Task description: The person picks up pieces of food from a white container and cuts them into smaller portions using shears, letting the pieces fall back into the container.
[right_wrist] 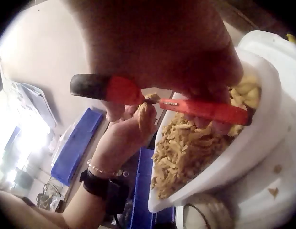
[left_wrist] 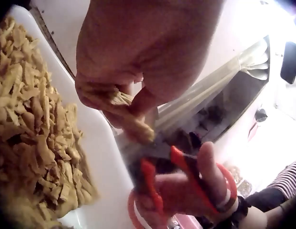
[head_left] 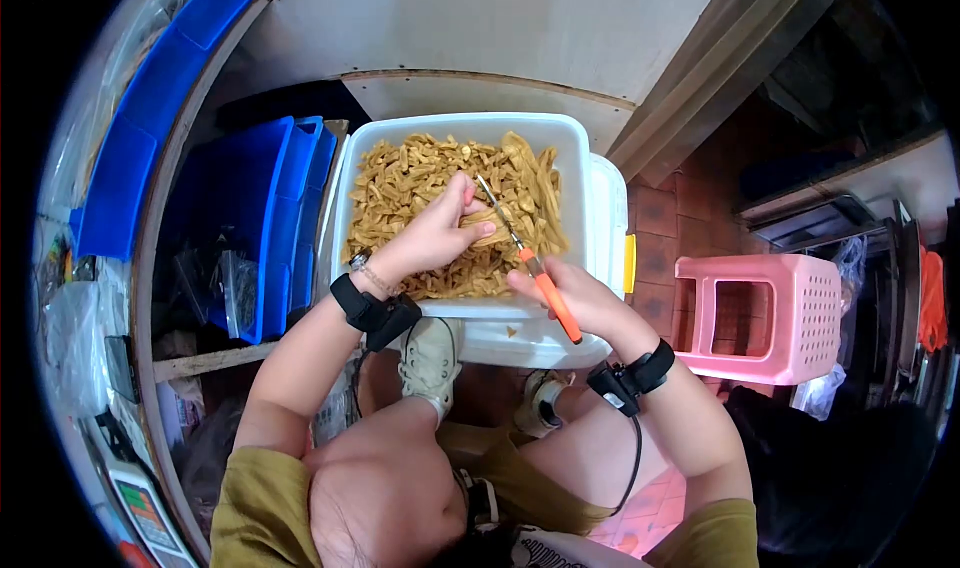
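A white plastic tub holds a heap of yellow-brown strips, with short cut pieces on the left and longer strips along the right. Over the heap, my left hand pinches a folded yellow-brown strip between thumb and fingers. My right hand grips orange-handled scissors, its thumb and fingers in the loops. The left wrist view shows the handles spread apart. The blades point toward the held strip, close beside the left fingers.
Beneath the tub lies a white lid with a yellow latch; a small brown scrap sits on its near part. Blue bins stand on a shelf at left. At right is a pink stool. A shoe is near the tub.
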Demonstrator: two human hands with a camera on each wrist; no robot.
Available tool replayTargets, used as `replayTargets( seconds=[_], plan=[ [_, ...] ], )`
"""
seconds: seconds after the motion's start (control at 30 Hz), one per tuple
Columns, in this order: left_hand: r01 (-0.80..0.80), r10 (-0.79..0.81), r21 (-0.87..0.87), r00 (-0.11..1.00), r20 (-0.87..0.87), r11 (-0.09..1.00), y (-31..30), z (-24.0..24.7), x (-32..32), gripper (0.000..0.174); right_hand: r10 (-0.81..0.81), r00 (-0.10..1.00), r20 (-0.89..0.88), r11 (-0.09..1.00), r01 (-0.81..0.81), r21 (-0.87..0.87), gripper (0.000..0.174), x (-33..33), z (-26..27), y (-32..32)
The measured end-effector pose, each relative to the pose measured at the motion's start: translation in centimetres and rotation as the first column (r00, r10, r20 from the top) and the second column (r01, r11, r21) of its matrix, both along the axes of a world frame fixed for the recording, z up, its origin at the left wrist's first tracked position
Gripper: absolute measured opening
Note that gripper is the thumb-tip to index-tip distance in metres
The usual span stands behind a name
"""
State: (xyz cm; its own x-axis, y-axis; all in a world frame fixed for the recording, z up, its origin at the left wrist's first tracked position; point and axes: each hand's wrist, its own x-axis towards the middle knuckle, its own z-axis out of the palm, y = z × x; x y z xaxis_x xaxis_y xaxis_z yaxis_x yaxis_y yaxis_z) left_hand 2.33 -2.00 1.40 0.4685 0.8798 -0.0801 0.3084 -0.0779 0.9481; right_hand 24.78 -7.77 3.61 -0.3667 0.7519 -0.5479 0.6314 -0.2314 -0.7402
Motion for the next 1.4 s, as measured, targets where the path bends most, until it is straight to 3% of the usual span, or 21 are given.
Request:
replayTargets(
  seconds=[0.1, 0.2, 0.33, 0.4, 0.47, 0.57, 0.77, 0.8, 0.87, 1.17, 1.4],
  plan=[
    [-0.014, 0.016, -0.029, 0.998, 0.063, 0.999, 0.0, -0.5, -0.2, 0.033, -0.024, 1.000, 0.002, 1.000, 0.024, 0.007, 0.078, -0.1, -0.2, 0.0],
    [0.016, -0.012, -0.045, 0.995, 0.096, 0.999, 0.2, -0.4, -0.6, 0.033, -0.035, 0.999, 0.016, 0.998, 0.036, -0.047, 0.065, -0.1, -0.1, 0.3],
    [0.026, -0.003, -0.113, 0.981, 0.192, 0.993, 0.3, 0.3, -1.0, 0.031, -0.088, 0.995, 0.049, 0.996, 0.087, 0.022, 0.058, 0.2, 0.3, 0.5],
    [-0.006, 0.114, -0.288, 0.926, 0.361, 0.958, 0.7, 0.5, -1.6, 0.030, -0.096, 0.993, 0.069, 0.994, 0.092, 0.060, 0.058, 0.4, 0.4, 0.3],
    [-0.058, 0.145, -0.264, 0.936, 0.322, 0.963, 1.0, 0.5, -2.3, 0.028, -0.083, 0.994, 0.071, 0.987, 0.072, 0.140, 0.057, 0.5, 0.4, 0.1],
    [-0.284, 0.374, -0.310, 0.883, 0.285, 0.907, 0.8, 1.9, -2.4, 0.033, -0.066, 0.996, 0.058, 0.990, 0.058, 0.127, 0.056, 0.5, 0.4, 0.0],
    [-0.323, 0.442, -0.331, 0.802, 0.401, 0.887, 0.9, 0.6, -2.4, 0.036, -0.010, 0.997, 0.079, 0.988, -0.002, 0.154, 0.058, 0.5, 0.5, 0.0],
    [-0.324, 0.443, -0.331, 0.802, 0.400, 0.886, 0.9, 0.5, -2.5, 0.036, -0.010, 0.997, 0.079, 0.988, -0.003, 0.154, 0.058, 0.5, 0.5, 0.0],
    [-0.281, 0.401, -0.340, 0.840, 0.365, 0.898, 0.9, 0.4, -2.6, 0.036, 0.009, 0.995, 0.095, 0.993, -0.020, 0.114, 0.075, 0.5, 0.4, 0.1],
    [-0.112, 0.243, -0.336, 0.893, 0.380, 0.935, 0.3, 0.2, -1.5, 0.040, 0.035, 0.995, 0.095, 0.994, -0.044, 0.099, 0.076, 0.3, 1.1, -0.1],
    [-0.088, 0.198, -0.322, 0.924, 0.326, 0.942, 0.5, 0.9, -0.5, 0.044, 0.031, 0.990, 0.139, 0.987, -0.052, 0.149, 0.075, 0.0, 1.0, -0.2]
  ],
)
